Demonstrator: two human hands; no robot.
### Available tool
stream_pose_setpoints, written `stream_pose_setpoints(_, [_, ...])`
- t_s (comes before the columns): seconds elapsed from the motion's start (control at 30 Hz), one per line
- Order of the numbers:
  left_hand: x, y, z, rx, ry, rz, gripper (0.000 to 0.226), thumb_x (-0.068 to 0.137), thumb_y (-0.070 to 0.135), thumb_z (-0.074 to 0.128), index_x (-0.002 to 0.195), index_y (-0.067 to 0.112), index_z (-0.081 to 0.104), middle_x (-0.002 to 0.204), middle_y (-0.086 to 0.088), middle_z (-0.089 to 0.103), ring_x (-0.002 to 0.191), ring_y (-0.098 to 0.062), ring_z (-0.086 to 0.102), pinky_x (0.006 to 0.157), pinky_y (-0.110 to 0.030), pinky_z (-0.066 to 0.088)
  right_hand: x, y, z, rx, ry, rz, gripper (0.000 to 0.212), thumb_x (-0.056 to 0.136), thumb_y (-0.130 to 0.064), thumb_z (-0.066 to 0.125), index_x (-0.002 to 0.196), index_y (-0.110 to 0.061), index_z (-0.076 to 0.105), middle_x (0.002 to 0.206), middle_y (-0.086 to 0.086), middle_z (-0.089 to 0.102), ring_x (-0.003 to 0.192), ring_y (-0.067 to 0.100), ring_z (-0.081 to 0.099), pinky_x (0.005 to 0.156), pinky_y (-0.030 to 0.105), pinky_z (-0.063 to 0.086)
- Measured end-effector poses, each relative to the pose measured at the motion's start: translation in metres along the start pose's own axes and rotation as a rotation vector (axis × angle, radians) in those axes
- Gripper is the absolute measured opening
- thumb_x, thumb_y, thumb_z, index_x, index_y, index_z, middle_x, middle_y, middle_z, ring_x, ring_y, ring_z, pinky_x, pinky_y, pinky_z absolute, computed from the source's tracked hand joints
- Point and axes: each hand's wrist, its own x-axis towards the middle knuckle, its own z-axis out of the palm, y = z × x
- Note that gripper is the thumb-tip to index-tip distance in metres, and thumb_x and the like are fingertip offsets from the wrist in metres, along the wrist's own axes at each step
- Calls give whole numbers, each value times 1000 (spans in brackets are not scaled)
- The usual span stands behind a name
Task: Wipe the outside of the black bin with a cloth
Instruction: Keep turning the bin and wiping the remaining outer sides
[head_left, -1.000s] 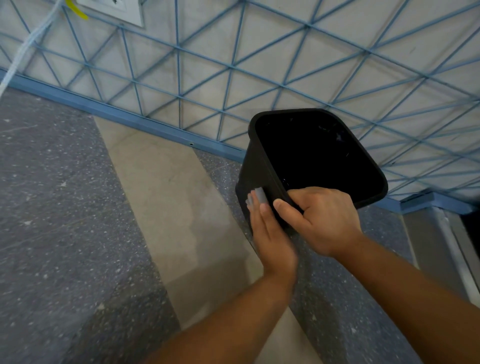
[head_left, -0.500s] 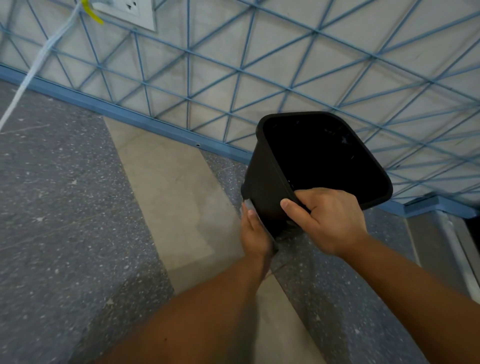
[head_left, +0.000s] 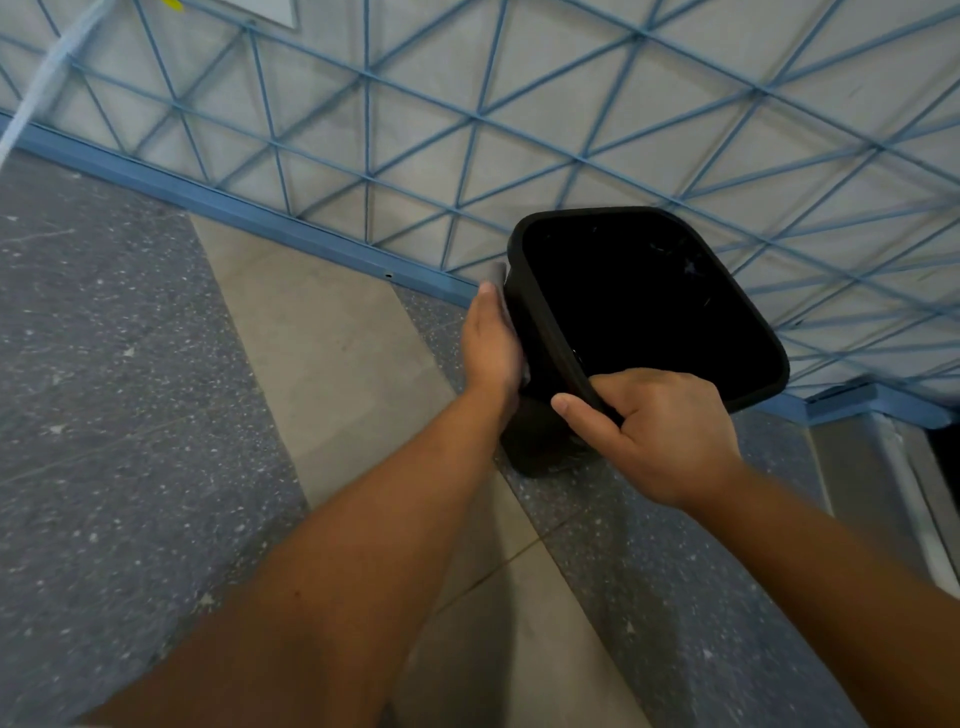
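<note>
Presently the black bin (head_left: 649, 312) is held tilted above the floor (head_left: 130, 415), its open mouth turned toward the camera and its base low, close to the floor; whether the base touches the floor cannot be told. Right hand (head_left: 660, 431): the grip is curled over the near rim of the bin, thumb along the outside of the rim and fingers hooked inside; it holds the bin by that edge. Left hand (head_left: 491, 348): laid flat against the bin's outer left wall, fingers straight and together, pointing up toward the rim; it presses a cloth (head_left: 500, 273) against the wall. Only a small pale grey part of the cloth shows, above the fingertips and just under the rim, with a sliver at the heel of the palm; the rest is hidden between hand and bin. Interior of the bin: dark, with a few faint light marks on the far inner wall. Surroundings: speckled grey floor crossed by a lighter beige strip (head_left: 322, 332); behind the bin, a pale wall (head_left: 571, 104) patterned with blue triangular lines, with a blue skirting (head_left: 208, 197) at its foot; a white cable (head_left: 47, 88) runs down at upper left.
</note>
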Motion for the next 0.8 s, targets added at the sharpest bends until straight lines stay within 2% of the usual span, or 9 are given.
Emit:
stream_pose_setpoints(0.13, [15, -26, -23, -60, -148, -167, 62, 111, 49, 30, 152, 11, 56, 152, -17, 60, 144, -30, 56, 128, -53, 36, 1, 2, 1, -1, 21, -41, 50, 92, -55, 35, 57, -24, 52, 50, -9, 45, 46, 8, 42, 43, 26, 33])
stream_pose_setpoints(0.2, [18, -31, -23, -55, -105, -183, 57, 116, 42, 25, 150, 9, 58, 151, -16, 62, 142, -30, 57, 127, -51, 38, 2, 3, 3, 10, 47, -51, 50, 92, -53, 37, 56, -23, 52, 50, -8, 43, 46, 9, 41, 42, 29, 37])
stream_pose_setpoints(0.3, [9, -30, -22, -41, -31, -120, 52, 114, 44, 35, 137, 11, 67, 140, -17, 69, 134, -30, 64, 121, -52, 46, 0, 4, 3, 23, 50, -52, 51, 93, -53, 36, 59, -22, 57, 51, -8, 46, 47, 10, 45, 43, 31, 39])
stream_pose_setpoints(0.43, [25, -79, -36, 44, 69, -12, 76, 97, 68, 39, 141, 12, 66, 140, -13, 70, 136, -27, 63, 121, -53, 46, 1, 5, 3, 24, 49, -66, 50, 94, -52, 37, 57, -22, 55, 51, -8, 46, 48, 10, 46, 43, 33, 40])
stream_pose_setpoints(0.5, [25, -70, -36, 20, 46, -64, 70, 105, 59, 37, 143, 8, 64, 142, -16, 68, 137, -29, 62, 123, -54, 44, 0, 6, 4, 27, 55, -64, 51, 94, -52, 37, 58, -22, 57, 51, -7, 48, 48, 11, 47, 43, 34, 41])
stream_pose_setpoints(0.6, [8, -44, -30, -3, 23, -39, 48, 117, 34, 32, 141, 5, 62, 140, -13, 67, 133, -23, 62, 121, -41, 46, 0, 5, 4, 42, 65, -75, 50, 94, -51, 38, 59, -22, 59, 51, -7, 49, 48, 11, 47, 43, 33, 41])
stream_pose_setpoints(0.67, [4, -53, -33, 40, 21, -6, 49, 113, 45, 36, 138, 13, 64, 138, -9, 68, 133, -22, 62, 119, -41, 47, 0, 5, 4, 35, 62, -78, 50, 94, -51, 38, 57, -22, 57, 50, -6, 47, 47, 11, 46, 43, 33, 41])
stream_pose_setpoints(0.73, [21, -76, -40, 30, 80, -25, 65, 99, 64, 42, 133, 15, 69, 135, -11, 71, 131, -26, 65, 121, -51, 46, 0, 5, 4, 36, 58, -73, 50, 94, -51, 38, 57, -21, 55, 50, -6, 46, 47, 11, 45, 43, 34, 41])
stream_pose_setpoints(0.8, [21, -61, -37, 2, 44, -84, 67, 100, 64, 45, 135, 13, 69, 135, -14, 72, 131, -29, 65, 121, -53, 46, 0, 4, 3, 42, 57, -63, 50, 94, -51, 38, 56, -22, 53, 49, -7, 44, 46, 9, 43, 42, 34, 40])
